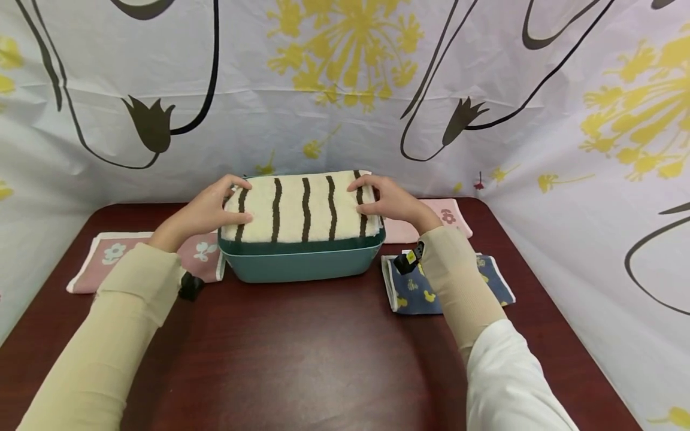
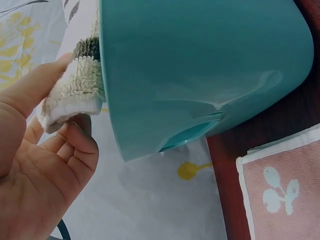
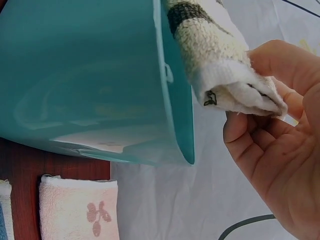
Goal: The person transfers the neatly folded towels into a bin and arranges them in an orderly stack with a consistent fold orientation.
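A folded cream towel with dark wavy stripes (image 1: 318, 206) lies level at the mouth of a teal plastic bin (image 1: 302, 266). My left hand (image 1: 207, 206) grips its left end, thumb on top and fingers curled underneath, as the left wrist view shows. At the opposite end my right hand (image 1: 390, 200) pinches the towel the same way. In the right wrist view the towel's layered white edge (image 3: 235, 90) sticks out past the bin's rim. The bin's inside is mostly hidden under the towel.
A dusty-pink flowered towel (image 1: 202, 254) lies left of the bin. To the right are a pale pink towel (image 1: 455, 215) and a navy towel with yellow figures (image 1: 420, 293). A patterned white cloth (image 1: 345, 131) hangs behind the dark red table (image 1: 302, 359).
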{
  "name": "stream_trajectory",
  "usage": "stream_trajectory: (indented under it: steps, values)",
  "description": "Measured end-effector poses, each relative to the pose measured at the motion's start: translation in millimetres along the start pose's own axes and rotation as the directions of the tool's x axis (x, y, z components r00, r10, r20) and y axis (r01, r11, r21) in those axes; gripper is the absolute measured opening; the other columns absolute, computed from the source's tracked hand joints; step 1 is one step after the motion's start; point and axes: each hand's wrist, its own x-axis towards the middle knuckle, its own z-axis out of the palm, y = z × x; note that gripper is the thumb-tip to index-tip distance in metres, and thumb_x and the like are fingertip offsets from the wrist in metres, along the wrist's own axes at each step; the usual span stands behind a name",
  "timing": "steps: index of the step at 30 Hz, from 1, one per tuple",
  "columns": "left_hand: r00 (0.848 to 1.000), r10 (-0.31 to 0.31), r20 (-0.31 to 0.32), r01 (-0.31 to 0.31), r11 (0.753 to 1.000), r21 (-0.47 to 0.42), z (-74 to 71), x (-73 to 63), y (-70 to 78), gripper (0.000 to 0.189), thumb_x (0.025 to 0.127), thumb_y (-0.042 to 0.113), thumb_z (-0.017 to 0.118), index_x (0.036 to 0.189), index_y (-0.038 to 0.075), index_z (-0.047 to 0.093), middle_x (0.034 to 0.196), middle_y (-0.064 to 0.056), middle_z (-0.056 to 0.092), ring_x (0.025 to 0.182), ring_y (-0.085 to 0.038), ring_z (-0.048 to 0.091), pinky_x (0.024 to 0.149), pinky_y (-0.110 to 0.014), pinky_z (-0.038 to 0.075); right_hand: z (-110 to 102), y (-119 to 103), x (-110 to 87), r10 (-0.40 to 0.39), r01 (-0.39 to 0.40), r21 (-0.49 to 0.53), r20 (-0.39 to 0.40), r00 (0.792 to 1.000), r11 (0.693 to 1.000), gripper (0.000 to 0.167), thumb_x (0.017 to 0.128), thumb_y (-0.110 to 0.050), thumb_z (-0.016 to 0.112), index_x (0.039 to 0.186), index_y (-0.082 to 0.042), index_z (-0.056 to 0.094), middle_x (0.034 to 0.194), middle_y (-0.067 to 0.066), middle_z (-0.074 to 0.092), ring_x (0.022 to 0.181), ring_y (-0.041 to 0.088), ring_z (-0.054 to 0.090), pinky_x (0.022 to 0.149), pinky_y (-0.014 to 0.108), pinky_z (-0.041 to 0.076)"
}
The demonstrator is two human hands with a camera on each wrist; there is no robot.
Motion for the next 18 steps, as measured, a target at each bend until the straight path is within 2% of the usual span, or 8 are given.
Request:
stream_trajectory:
  steps: [6,9,13,18]
  values:
    - [1.0,-0.018,0.002,0.018,1.0,-0.01,-1.4,7.3,-0.2,0.056,0.084,0.015,0.067,0.13,0.005,0.036,0.145,-0.021,0.02,0.129,-0.044,0.022,0.093,-0.06,0.029,1.0,26.4,13.4,0.004,-0.004,-0.031,-0.012,1.0,1.0,0.037,0.086,-0.017,0.065,0.122,-0.014,0.055,0.074,0.01,0.051,0.049,0.019,0.039,0.054,0.032,0.04]
    - [0.999,-0.038,0.013,0.038,0.999,-0.002,-1.6,12.1,-0.9,0.056,0.084,0.015,0.067,0.129,0.005,0.036,0.145,-0.02,0.019,0.129,-0.044,0.022,0.093,-0.059,0.03,0.5,28.3,16.1,0.029,-0.029,-0.025,-0.007,1.0,0.999,0.037,0.085,-0.016,0.066,0.121,-0.015,0.056,0.075,0.011,0.048,0.046,0.018,0.033,0.053,0.033,0.038]
    - [0.998,-0.057,0.041,0.057,0.998,-0.001,-1.8,17.1,-0.4,0.056,0.084,0.015,0.067,0.129,0.005,0.036,0.145,-0.021,0.018,0.13,-0.043,0.021,0.094,-0.058,0.029,-0.3,28.9,17.9,0.06,-0.06,-0.019,0.009,0.998,0.998,0.038,0.085,-0.015,0.065,0.122,-0.014,0.056,0.09,0.012,0.049,0.045,0.017,0.027,0.053,0.033,0.035]
    - [0.995,-0.071,0.066,0.069,0.997,0.018,-3.2,19.4,0.4,0.052,0.085,0.011,0.065,0.128,0.002,0.036,0.144,-0.023,0.017,0.13,-0.045,0.02,0.095,-0.058,0.029,-0.6,26.6,21.8,0.094,-0.093,-0.043,0.023,0.995,0.995,0.039,0.085,-0.018,0.066,0.122,-0.015,0.056,0.119,0.007,0.048,0.046,0.017,0.026,0.054,0.034,0.034]
